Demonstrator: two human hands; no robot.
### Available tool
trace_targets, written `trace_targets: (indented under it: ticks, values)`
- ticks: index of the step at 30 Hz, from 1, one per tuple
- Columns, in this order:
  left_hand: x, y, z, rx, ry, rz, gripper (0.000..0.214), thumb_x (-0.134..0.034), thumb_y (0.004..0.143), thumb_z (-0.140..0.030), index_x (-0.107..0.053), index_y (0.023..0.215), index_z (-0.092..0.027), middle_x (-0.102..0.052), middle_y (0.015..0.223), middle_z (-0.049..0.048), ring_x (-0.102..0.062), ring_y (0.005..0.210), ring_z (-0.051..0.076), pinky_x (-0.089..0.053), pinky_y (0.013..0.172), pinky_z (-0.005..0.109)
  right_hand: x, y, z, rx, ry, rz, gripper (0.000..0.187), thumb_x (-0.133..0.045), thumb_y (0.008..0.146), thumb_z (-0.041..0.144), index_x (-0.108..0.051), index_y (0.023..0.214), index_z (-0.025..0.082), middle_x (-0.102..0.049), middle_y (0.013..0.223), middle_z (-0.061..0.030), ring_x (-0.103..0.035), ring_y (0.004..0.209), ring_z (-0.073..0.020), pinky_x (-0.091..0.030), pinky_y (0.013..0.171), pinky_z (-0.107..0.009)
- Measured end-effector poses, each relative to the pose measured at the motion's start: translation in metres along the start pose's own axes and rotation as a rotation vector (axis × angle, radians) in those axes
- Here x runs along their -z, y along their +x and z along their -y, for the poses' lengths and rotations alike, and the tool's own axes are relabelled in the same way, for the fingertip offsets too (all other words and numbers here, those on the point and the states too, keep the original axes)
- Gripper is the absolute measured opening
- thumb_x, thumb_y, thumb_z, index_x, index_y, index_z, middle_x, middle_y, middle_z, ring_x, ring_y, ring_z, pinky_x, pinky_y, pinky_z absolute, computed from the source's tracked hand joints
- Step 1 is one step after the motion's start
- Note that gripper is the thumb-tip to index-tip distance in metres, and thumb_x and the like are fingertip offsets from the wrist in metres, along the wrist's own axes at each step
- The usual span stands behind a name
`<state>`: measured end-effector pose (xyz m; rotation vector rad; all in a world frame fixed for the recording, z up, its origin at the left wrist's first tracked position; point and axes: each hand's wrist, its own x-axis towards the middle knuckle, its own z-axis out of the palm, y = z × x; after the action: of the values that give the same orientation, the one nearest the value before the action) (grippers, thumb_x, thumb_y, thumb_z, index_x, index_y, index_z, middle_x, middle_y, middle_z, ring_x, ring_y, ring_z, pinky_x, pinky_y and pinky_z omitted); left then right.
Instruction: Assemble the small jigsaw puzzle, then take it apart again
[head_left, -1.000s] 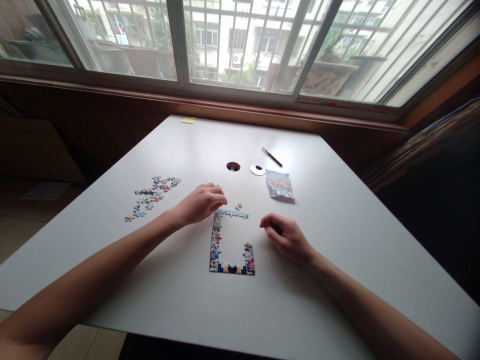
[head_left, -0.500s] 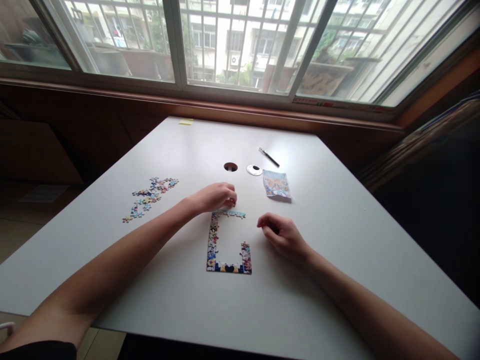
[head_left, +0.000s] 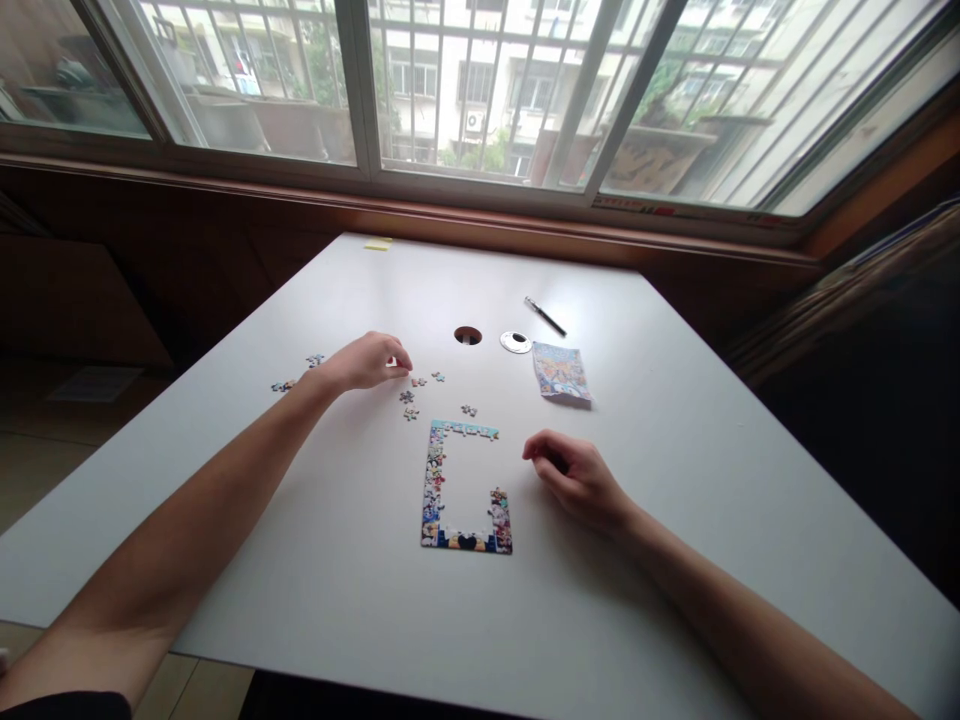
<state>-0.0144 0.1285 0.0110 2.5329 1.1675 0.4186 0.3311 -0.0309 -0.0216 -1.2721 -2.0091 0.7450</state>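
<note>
A partly joined jigsaw puzzle frame [head_left: 433, 490] lies flat on the white table, with a gap along its right side. Beyond its top edge rests a loose puzzle piece [head_left: 469, 410]. My left hand [head_left: 367, 362] is over the table left of the round hole, thumb and fingers pinched together; whatever is between the tips is too small to make out. Several loose puzzle pieces [head_left: 411, 413] lie just right of and below those fingertips. More puzzle pieces [head_left: 283, 386] show behind my left forearm, which hides part of the pile. My right hand [head_left: 576, 475] rests curled closed beside the puzzle's right side, its palm hidden.
A crumpled picture sheet [head_left: 562, 373] lies to the right, beyond my right hand. Past it are a black pen [head_left: 546, 316] and a round metal cover [head_left: 515, 343] beside the table's hole [head_left: 468, 336]. Yellow tape [head_left: 378, 244] marks the far edge, below the window.
My left hand has moved left from above the puzzle's top edge towards the pile. Loose pieces near the puzzle's top now show. My right hand stays curled in place.
</note>
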Motion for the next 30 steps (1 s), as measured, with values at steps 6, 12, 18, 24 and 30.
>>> trace_targets:
  ticks: [6,12,18,24,30]
  values:
    - [-0.011,0.006,-0.005,-0.161,-0.047,0.063,0.026,-0.061,0.088,-0.025,-0.076,0.109,-0.024,-0.071,0.098,0.0067,-0.063,0.077,0.013,-0.047,0.071,0.026,0.000,-0.001,-0.002,0.004,-0.002,0.004,0.013,-0.049,0.084,0.016,-0.062,0.086,0.019,-0.053,0.065,0.0024,-0.042,0.056,-0.0114,-0.036,0.056,-0.025]
    - [-0.015,0.007,-0.006,-0.164,-0.086,0.059,0.020,-0.061,0.086,-0.024,-0.076,0.099,-0.019,-0.069,0.095,0.0070,-0.062,0.077,0.013,-0.047,0.070,0.024,-0.001,0.000,-0.002,0.006,-0.007,0.004,0.013,-0.049,0.084,0.016,-0.062,0.085,0.019,-0.052,0.064,0.0028,-0.040,0.056,-0.0111,-0.035,0.055,-0.024]
    - [-0.007,0.004,-0.035,-0.019,-0.247,0.069,0.016,-0.068,0.082,-0.024,-0.072,0.094,-0.015,-0.069,0.075,0.0029,-0.060,0.064,0.011,-0.045,0.057,0.022,-0.001,0.000,-0.002,0.012,-0.014,0.004,0.013,-0.049,0.083,0.016,-0.062,0.086,0.019,-0.056,0.068,0.0012,-0.045,0.058,-0.0117,-0.038,0.057,-0.025]
    - [-0.034,-0.003,-0.108,-0.116,-0.656,0.424,0.016,-0.071,0.081,-0.020,-0.075,0.096,-0.015,-0.077,0.089,0.0075,-0.072,0.077,0.016,-0.055,0.067,0.024,-0.001,-0.003,-0.001,0.062,0.011,0.025,0.012,-0.052,0.085,0.015,-0.063,0.088,0.018,-0.052,0.064,0.0029,-0.039,0.054,-0.0098,-0.035,0.052,-0.023]
    - [-0.060,-0.011,-0.133,-0.210,-0.546,0.349,0.009,-0.073,0.080,-0.017,-0.076,0.088,-0.015,-0.076,0.078,0.0028,-0.070,0.073,0.013,-0.050,0.066,0.020,0.000,-0.006,0.004,0.248,0.019,0.110,0.017,-0.056,0.082,0.011,-0.067,0.093,0.018,-0.057,0.070,0.0000,-0.042,0.055,-0.0096,-0.037,0.052,-0.023]
